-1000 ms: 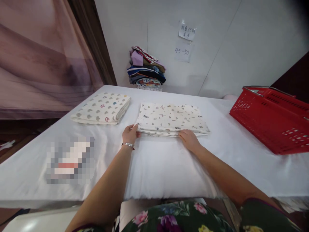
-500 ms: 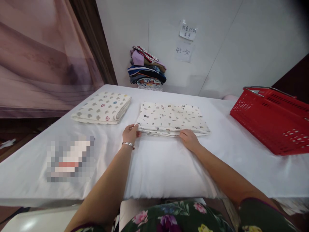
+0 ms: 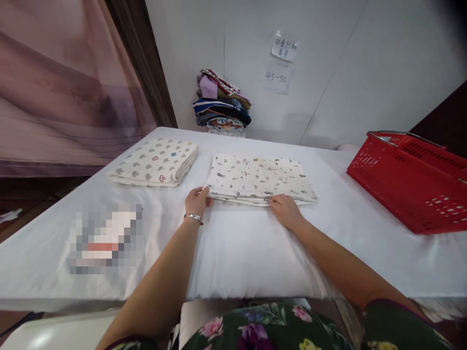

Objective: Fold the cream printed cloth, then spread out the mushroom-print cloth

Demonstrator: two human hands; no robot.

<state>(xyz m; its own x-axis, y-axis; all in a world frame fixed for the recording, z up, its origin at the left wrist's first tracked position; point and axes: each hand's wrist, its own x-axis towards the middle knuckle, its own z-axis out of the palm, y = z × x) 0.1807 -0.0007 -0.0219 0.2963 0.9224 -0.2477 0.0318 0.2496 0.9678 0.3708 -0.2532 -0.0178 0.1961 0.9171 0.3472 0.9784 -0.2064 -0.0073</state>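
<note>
A white cloth [image 3: 259, 176] with a small scattered print lies folded in layers on the white-covered table [image 3: 233, 253]. At its near left corner, my left hand [image 3: 197, 200] pinches the folded edge between thumb and fingers; a silver bracelet is on that wrist. My right hand [image 3: 286, 209] grips the near edge right of the middle, its fingertips partly hidden at the layers. To the left rests another folded cloth [image 3: 155, 163], cream with grey and a few coloured mushroom-like shapes.
A red plastic basket [image 3: 412, 180] stands at the right side of the table. Behind the far edge rises a stack of folded fabrics [image 3: 222, 104]. A blurred-out item [image 3: 105, 240] lies at the front left. Two paper notes [image 3: 279, 80] hang on the wall.
Almost nothing differs. Both hands stay at the near edge of the printed cloth, with at most a very slight shift of the right hand to the left.
</note>
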